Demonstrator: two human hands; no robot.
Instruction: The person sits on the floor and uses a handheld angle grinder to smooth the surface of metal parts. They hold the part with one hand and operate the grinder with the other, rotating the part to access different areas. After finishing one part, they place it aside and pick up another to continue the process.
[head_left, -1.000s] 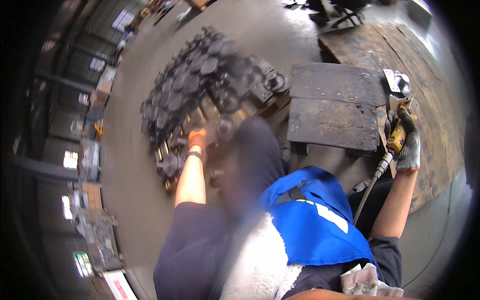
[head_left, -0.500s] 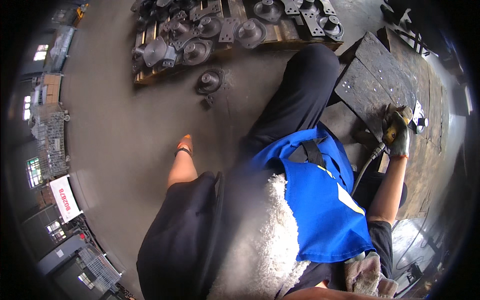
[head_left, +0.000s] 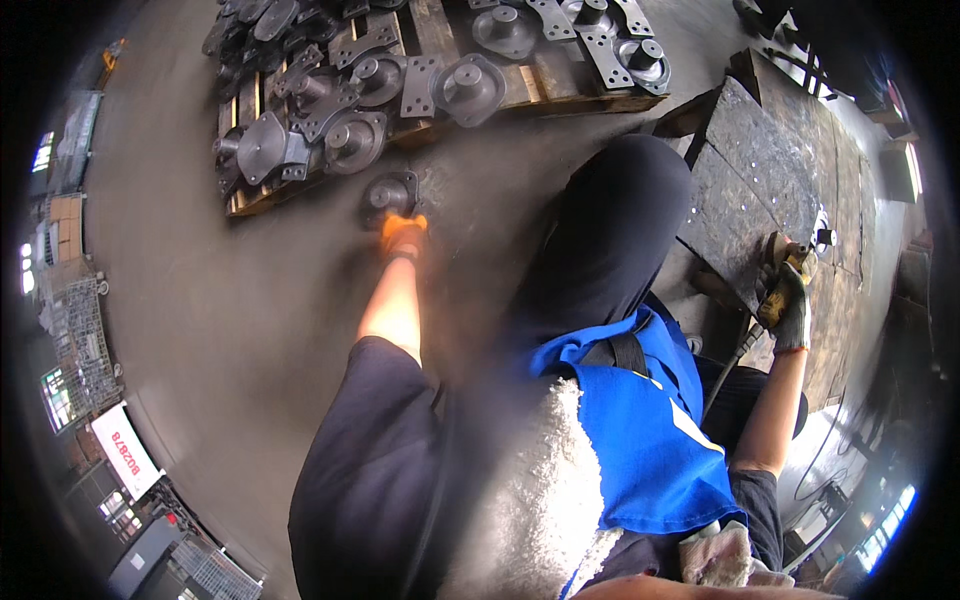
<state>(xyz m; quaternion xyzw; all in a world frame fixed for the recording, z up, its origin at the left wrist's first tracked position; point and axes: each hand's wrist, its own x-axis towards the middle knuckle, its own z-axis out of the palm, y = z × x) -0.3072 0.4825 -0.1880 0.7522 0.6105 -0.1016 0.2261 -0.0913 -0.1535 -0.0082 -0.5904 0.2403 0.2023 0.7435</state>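
My left hand (head_left: 404, 238), in an orange glove, reaches down to a dark metal flange part (head_left: 388, 196) lying alone on the floor. The hand covers the part's lower edge; its fingers are blurred, so their grip cannot be made out. My right hand (head_left: 791, 312), in a pale knitted glove, is closed around a yellowish air grinder (head_left: 774, 302) with a hose (head_left: 738, 352) running from its rear. The grinder's head lies next to another metal flange part (head_left: 823, 238) with a round stub, which sits on the worn table (head_left: 745, 190).
Many similar metal parts (head_left: 468, 90) and drilled plates sit on a wooden pallet (head_left: 540, 100) ahead. My bent knee (head_left: 640, 190) stands between pallet and table. Wire cages (head_left: 80, 325) line the far left. A blue apron (head_left: 640, 430) covers my lap.
My left arm has stretched forward and the hand has come to the flange part on the floor. My right hand keeps hold of the grinder. The whole view has shifted slightly.
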